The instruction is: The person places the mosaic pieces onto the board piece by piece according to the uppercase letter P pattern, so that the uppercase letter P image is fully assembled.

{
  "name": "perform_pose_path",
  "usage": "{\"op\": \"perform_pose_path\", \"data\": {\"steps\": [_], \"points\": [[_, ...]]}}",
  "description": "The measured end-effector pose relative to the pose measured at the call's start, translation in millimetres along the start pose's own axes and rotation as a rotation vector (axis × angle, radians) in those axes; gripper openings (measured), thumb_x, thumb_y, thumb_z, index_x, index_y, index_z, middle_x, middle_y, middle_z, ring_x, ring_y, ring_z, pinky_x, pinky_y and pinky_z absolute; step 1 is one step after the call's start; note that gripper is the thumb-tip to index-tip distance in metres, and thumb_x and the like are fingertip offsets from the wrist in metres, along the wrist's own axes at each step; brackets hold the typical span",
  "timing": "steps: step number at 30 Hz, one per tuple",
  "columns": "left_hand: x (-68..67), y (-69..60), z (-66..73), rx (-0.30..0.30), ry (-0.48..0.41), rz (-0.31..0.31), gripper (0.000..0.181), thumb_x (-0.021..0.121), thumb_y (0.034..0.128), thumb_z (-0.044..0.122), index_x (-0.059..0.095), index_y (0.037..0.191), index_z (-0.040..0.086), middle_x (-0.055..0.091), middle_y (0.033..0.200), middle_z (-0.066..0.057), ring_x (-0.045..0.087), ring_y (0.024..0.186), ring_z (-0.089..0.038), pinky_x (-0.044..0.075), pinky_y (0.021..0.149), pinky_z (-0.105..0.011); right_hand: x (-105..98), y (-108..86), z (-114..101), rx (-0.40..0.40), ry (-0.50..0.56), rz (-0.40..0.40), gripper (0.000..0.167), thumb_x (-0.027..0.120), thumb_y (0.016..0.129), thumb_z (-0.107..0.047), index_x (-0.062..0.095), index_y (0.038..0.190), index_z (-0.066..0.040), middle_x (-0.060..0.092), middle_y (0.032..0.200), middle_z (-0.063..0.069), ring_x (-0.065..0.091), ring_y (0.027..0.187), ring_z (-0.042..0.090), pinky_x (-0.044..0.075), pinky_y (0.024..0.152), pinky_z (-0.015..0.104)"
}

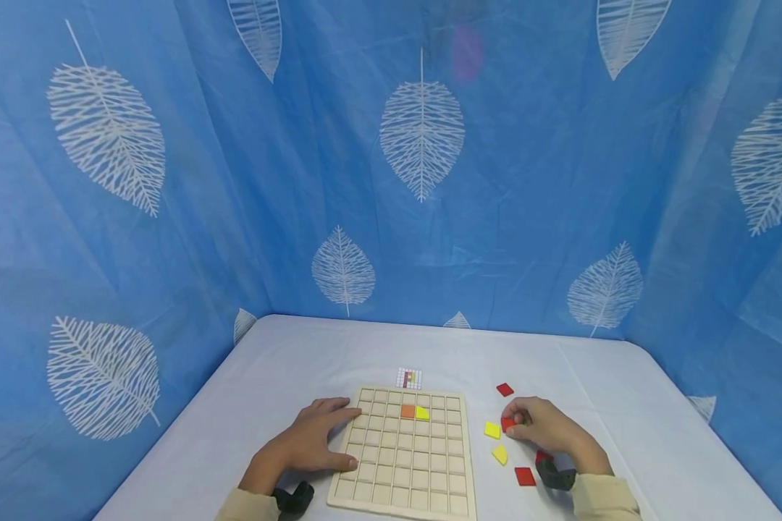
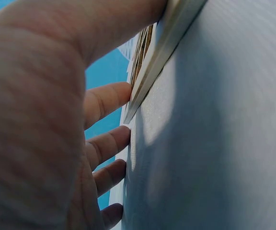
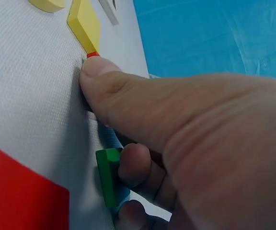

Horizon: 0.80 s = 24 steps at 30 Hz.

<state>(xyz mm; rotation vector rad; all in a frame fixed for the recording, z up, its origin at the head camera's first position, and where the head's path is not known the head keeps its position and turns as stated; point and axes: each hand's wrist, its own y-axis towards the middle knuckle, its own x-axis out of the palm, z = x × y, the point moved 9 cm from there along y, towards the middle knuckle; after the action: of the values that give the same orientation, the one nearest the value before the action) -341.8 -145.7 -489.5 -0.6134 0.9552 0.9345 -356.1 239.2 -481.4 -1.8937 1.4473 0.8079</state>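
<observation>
A pale wooden grid board (image 1: 407,456) lies on the table, with an orange square tile (image 1: 408,411) and a yellow rounded tile (image 1: 423,413) in neighbouring cells of an upper row. My left hand (image 1: 316,436) rests at its left edge, fingers spread; in the left wrist view the thumb and index finger (image 2: 110,103) touch the rim. To the right of the board my right hand (image 1: 547,427) pinches a red tile (image 1: 507,425) between thumb and forefinger, low over the table. The right wrist view shows a green tile (image 3: 110,177) by the curled lower fingers.
A yellow square tile (image 1: 492,430) and a yellow rounded tile (image 1: 499,454) lie between board and right hand. Red tiles lie above (image 1: 505,389), below (image 1: 525,476) and by the right wrist (image 1: 544,456). A small printed pattern card (image 1: 409,378) sits behind the board.
</observation>
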Motion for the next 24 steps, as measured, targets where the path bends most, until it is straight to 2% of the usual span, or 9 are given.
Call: {"op": "perform_pose_path", "data": {"steps": [5, 11, 15, 24], "points": [[1.6, -1.8, 1.0, 0.008, -0.007, 0.001, 0.09, 0.072, 0.0746, 0.071, 0.049, 0.149, 0.027, 0.038, 0.159, -0.01, 0.032, 0.147, -0.038, 0.026, 0.112, -0.069, 0.6, -1.6, 1.7, 0.011, 0.002, 0.004, 0.018, 0.081, 0.084, -0.017, 0.068, 0.097, -0.016, 0.053, 0.08, 0.001, 0.049, 0.077, 0.016, 0.04, 0.069, 0.029], [2.1, -1.6, 0.7, -0.004, -0.001, 0.002, 0.091, 0.071, 0.0737, 0.073, 0.049, 0.149, 0.028, 0.038, 0.159, -0.01, 0.032, 0.147, -0.038, 0.027, 0.112, -0.069, -2.3, -0.4, 0.5, -0.033, 0.011, 0.02, 0.02, 0.079, 0.086, -0.018, 0.068, 0.102, -0.015, 0.054, 0.083, 0.001, 0.049, 0.076, 0.016, 0.041, 0.067, 0.028], [1.1, -1.4, 0.9, -0.01, 0.003, -0.002, 0.091, 0.071, 0.074, 0.073, 0.048, 0.15, 0.028, 0.037, 0.16, -0.01, 0.032, 0.147, -0.038, 0.027, 0.112, -0.069, -3.8, 0.6, -1.4, -0.034, 0.008, 0.042, 0.018, 0.078, 0.087, -0.017, 0.068, 0.103, -0.018, 0.056, 0.085, 0.0, 0.05, 0.077, 0.016, 0.042, 0.067, 0.028], [1.3, -1.6, 0.1, -0.001, 0.002, 0.0, 0.091, 0.071, 0.0737, 0.074, 0.048, 0.149, 0.028, 0.037, 0.16, -0.009, 0.031, 0.147, -0.038, 0.027, 0.113, -0.068, -7.6, 0.2, -16.0, -0.07, 0.023, 0.095, 0.023, 0.079, 0.086, -0.022, 0.07, 0.108, -0.018, 0.063, 0.105, 0.0, 0.052, 0.086, 0.016, 0.048, 0.072, 0.029]]}}
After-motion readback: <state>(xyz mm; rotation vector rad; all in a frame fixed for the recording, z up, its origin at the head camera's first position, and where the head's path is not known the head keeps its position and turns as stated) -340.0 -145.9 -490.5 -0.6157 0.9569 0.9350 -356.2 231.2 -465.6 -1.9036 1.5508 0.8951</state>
